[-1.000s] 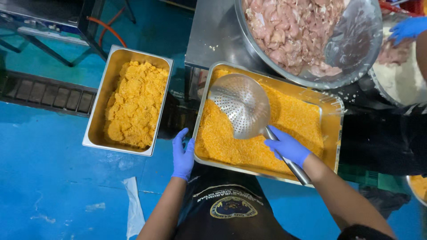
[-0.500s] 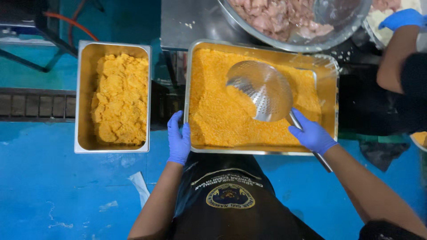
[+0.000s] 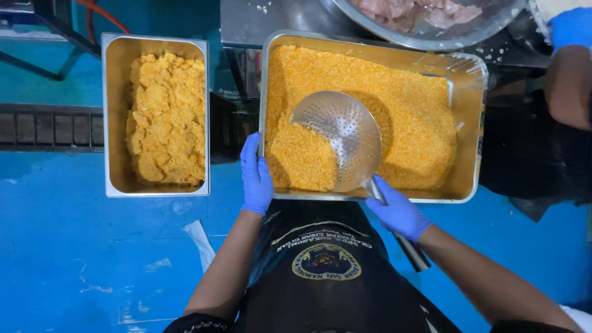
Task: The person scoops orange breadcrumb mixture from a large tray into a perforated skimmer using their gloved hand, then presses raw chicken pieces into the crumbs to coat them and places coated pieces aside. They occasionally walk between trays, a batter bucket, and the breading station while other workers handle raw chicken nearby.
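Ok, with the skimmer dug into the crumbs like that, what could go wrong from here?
Crumbs could spill: the perforated skimmer sits near the front rim of the crumb tray, and the crumbs are heaped high there. The tray could also shift or tip, since only the left hand steadies its corner while the right hand works the handle. A wide swing might reach the bowl of raw meat just behind.

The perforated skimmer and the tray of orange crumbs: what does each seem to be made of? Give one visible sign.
Perforated skimmer: probably stainless steel, with a silvery sheen and punched holes. Tray: likely steel too, with bright reflective walls and a rolled rim. The right hand grips the skimmer's handle in a blue glove, seemingly thin rubber.
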